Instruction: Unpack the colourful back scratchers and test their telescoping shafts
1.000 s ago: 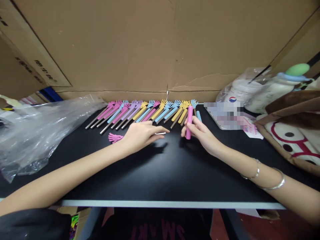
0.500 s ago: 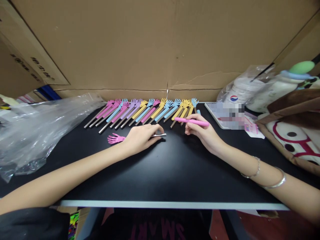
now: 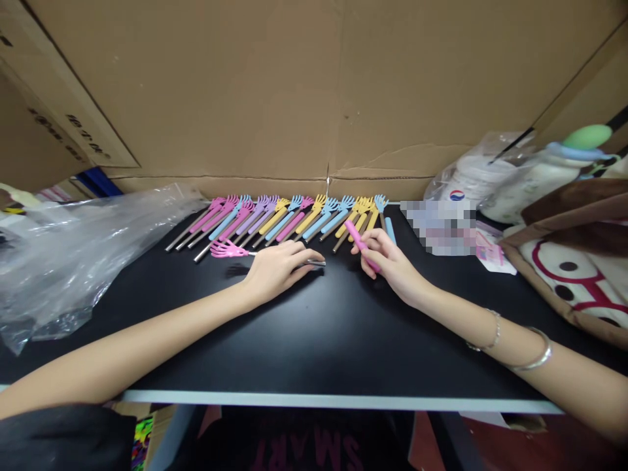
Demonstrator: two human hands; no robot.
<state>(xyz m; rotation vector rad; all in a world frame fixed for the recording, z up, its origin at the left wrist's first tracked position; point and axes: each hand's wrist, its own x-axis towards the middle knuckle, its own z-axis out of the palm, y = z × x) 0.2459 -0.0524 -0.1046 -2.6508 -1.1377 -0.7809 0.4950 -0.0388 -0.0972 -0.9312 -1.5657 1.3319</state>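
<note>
A pink back scratcher (image 3: 228,249) is held above the black counter (image 3: 314,347) by the left hand (image 3: 279,271). Its steel rod is pinched in the grip between thumb and fingers; the hand-shaped head is pointed left, and the bare rod end is left exposed beyond the fingertips on the right. The middle of the rod is hidden by the hand. A shadow is cast on the counter just below the head.

A pink handle sleeve (image 3: 354,233) is pinched in the grip of the right hand (image 3: 395,268), tilted, with its upper end leaned to the left and its lower part partly covered by the fingers. The sleeve and the rod end are held near each other but apart. Two silver bracelets (image 3: 540,361) are worn on the right forearm.

Behind the hands, a slanted row of back scratchers (image 3: 246,221) in pink, purple, blue and yellow is laid out, their heads set toward a cardboard panel (image 3: 235,91). A blue handle sleeve (image 3: 390,229) is placed at the right end of the row.

The left of the counter is covered by a clear plastic bag (image 3: 93,268). On the right are seen a flat item (image 3: 444,229) blurred by pixels, a white cup (image 3: 456,183) with a Pepsi logo, a bottle (image 3: 554,176) with a green top, and a brown bag (image 3: 554,209).
</note>
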